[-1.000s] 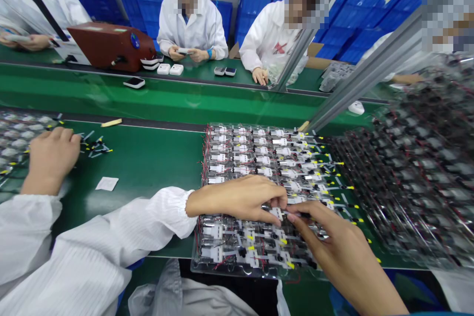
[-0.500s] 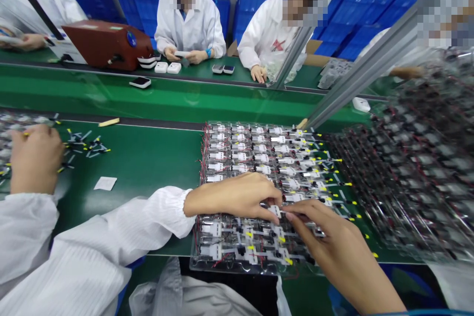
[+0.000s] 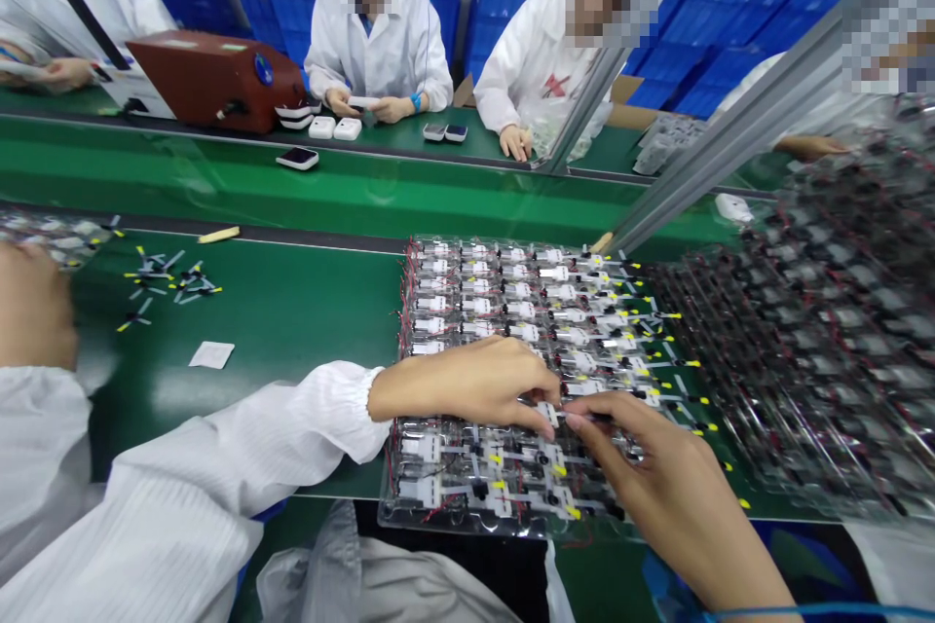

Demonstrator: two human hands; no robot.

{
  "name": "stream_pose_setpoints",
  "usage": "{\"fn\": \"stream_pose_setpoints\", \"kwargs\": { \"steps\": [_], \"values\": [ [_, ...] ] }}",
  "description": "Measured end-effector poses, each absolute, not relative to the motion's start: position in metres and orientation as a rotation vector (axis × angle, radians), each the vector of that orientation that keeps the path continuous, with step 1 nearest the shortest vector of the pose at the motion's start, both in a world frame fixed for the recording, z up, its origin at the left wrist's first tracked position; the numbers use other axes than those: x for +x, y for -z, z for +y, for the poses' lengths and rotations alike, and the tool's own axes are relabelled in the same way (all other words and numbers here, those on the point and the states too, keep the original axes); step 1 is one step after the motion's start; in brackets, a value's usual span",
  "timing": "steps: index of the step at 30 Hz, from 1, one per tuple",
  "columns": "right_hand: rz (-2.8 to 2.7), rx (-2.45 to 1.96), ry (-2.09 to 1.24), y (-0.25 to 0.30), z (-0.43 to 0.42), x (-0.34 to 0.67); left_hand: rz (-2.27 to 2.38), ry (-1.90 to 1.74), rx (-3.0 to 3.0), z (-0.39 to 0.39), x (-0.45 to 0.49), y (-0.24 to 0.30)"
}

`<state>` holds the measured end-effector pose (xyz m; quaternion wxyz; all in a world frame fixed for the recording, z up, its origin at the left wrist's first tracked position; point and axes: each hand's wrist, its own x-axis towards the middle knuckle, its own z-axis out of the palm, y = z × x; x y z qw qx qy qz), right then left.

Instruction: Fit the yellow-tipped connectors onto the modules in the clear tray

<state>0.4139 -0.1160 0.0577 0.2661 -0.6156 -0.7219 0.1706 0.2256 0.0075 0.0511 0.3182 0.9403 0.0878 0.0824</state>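
Observation:
My left hand (image 3: 467, 382), in a white sleeve, reaches over a clear plastic tray (image 3: 467, 518) filled with rows of small electronic assemblies. Its thumb and fingers are closed on a small white part (image 3: 547, 415). From the right, my right hand (image 3: 664, 472) pinches a small dark connector piece (image 3: 574, 414) against that part's right side. Fingertips hide much of where the two pieces meet. Along the tray's rows are white blocks, red wires, grey strips and yellow tabs (image 3: 574, 512).
A tall stack of filled trays (image 3: 818, 341) stands at the right. Loose yellow-tipped strips (image 3: 194, 284) and a white square packet (image 3: 211, 354) lie left. A co-worker's blurred hand (image 3: 33, 307) is at far left. A metal post (image 3: 650, 195) slants behind; people sit opposite.
The co-worker's hand at the left has drawn further left and blurs. My two hands stay together at the white part, with only slight finger movement. The view has shifted a little.

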Motion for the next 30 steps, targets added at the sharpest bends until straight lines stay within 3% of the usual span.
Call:
{"fn": "stream_pose_setpoints", "kwargs": {
  "steps": [30],
  "values": [
    [-1.942,-1.706,-0.552,-0.0624,-0.1114,0.4096,0.175,-0.254,2.488,0.0086,0.2269,-0.0492]
  ]
}}
